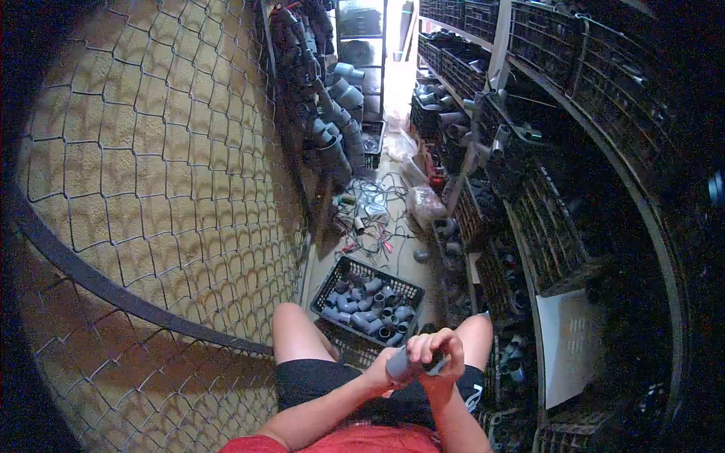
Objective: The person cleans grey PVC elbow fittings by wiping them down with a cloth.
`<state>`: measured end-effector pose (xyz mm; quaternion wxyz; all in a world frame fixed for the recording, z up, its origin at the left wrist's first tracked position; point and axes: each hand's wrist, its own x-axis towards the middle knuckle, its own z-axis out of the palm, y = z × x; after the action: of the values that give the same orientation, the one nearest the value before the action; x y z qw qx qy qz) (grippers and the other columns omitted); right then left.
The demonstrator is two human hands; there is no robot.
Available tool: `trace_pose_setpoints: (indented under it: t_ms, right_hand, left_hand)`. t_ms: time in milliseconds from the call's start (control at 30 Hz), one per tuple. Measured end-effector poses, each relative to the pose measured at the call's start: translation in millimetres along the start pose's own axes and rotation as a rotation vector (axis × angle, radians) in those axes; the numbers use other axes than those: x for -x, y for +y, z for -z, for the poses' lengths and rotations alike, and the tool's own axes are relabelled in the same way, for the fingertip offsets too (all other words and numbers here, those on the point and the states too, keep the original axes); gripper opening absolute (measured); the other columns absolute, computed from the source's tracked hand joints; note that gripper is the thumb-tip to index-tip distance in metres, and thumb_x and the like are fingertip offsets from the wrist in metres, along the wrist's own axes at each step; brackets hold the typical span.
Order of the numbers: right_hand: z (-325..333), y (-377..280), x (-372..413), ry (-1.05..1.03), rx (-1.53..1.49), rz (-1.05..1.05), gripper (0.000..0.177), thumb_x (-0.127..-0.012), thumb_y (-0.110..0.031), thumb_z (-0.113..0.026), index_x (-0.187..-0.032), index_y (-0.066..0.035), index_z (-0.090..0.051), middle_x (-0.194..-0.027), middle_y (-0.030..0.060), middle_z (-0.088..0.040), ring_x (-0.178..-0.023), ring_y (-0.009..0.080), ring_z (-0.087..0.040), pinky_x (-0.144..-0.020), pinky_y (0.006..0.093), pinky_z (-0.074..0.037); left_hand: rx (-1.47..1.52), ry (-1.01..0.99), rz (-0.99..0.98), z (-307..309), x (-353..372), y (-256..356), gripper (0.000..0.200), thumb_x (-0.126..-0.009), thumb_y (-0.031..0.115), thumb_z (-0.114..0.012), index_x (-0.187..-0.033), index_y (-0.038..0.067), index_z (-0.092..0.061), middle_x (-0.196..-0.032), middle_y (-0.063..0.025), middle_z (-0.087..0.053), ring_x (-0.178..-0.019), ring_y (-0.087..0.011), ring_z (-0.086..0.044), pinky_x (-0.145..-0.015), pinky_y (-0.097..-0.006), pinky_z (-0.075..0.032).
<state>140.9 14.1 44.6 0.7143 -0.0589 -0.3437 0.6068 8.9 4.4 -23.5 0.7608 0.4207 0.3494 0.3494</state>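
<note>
A grey plastic pipe fitting (399, 367) is held in front of my lap, its dark opening facing right. My left hand (379, 375) is closed around its left side. Over the open end curl the fingers of my right hand (442, 355), closed on the fitting with the thumb side toward the right. The fingers partly hide the fitting's shape. Just beyond my knees a black plastic crate (408, 284) sits on the floor, holding many loose grey pipe elbows and similar fittings (366, 303).
A chain-link fence (166, 174) stands close on my left. Shelves with black crates (555, 219) line the right side. Cables and scraps (370, 215) litter the floor ahead, near a plastic bag (425, 204). Large grey fittings (336, 124) are stacked at the back left.
</note>
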Motion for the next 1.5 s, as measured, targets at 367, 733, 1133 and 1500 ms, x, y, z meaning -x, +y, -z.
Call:
trace_pose_setpoints:
  t_ms: [367, 733, 1133, 1500]
  right_hand:
    - [1, -11, -8, 0.112, 1.505, -0.422, 0.029, -0.093, -0.021, -0.059, -0.074, -0.003, -0.072, -0.072, 0.0190, -0.067, -0.067, 0.0333, -0.068, -0.062, 0.0383, -0.053]
    - [44, -9, 20, 0.060, 1.414, 0.077, 0.028, -0.091, -0.013, -0.051, -0.072, -0.003, -0.069, -0.067, 0.0119, -0.069, -0.059, 0.0242, -0.066, -0.061, 0.0341, -0.053]
    - [78, 39, 19, 0.705, -0.174, -0.441, 0.051, -0.100, -0.054, -0.045, -0.110, -0.006, -0.060, -0.092, 0.0038, -0.066, -0.083, 0.0167, -0.065, -0.073, 0.0297, -0.053]
    - [-5, 35, 34, 0.648, 0.260, -0.435, 0.041, -0.101, -0.034, -0.053, -0.133, -0.011, -0.040, -0.114, 0.0057, -0.058, -0.110, 0.0188, -0.055, -0.096, 0.0355, -0.044]
  left_hand:
    - [-1.097, 0.121, -0.656, 20, -3, 56, 0.018, -0.079, 0.021, -0.072, -0.080, 0.007, -0.061, -0.075, -0.0108, -0.065, -0.061, -0.0293, -0.063, -0.056, -0.0399, -0.051]
    - [-0.568, -0.014, 0.113, 24, -4, 23, 0.017, -0.085, 0.015, -0.069, -0.094, 0.000, -0.068, -0.073, -0.0071, -0.069, -0.061, -0.0163, -0.065, -0.059, -0.0298, -0.050]
    - [-0.943, 0.228, -0.797, -31, -4, 32, 0.052, -0.085, 0.015, -0.063, -0.133, -0.002, -0.051, -0.146, -0.0295, -0.039, -0.135, -0.0472, -0.039, -0.111, -0.0470, -0.035]
    - [-0.953, 0.302, -0.679, 18, -10, 77, 0.040, -0.073, -0.001, -0.065, -0.112, 0.006, -0.063, -0.106, -0.0148, -0.062, -0.089, -0.0339, -0.066, -0.076, -0.0402, -0.055]
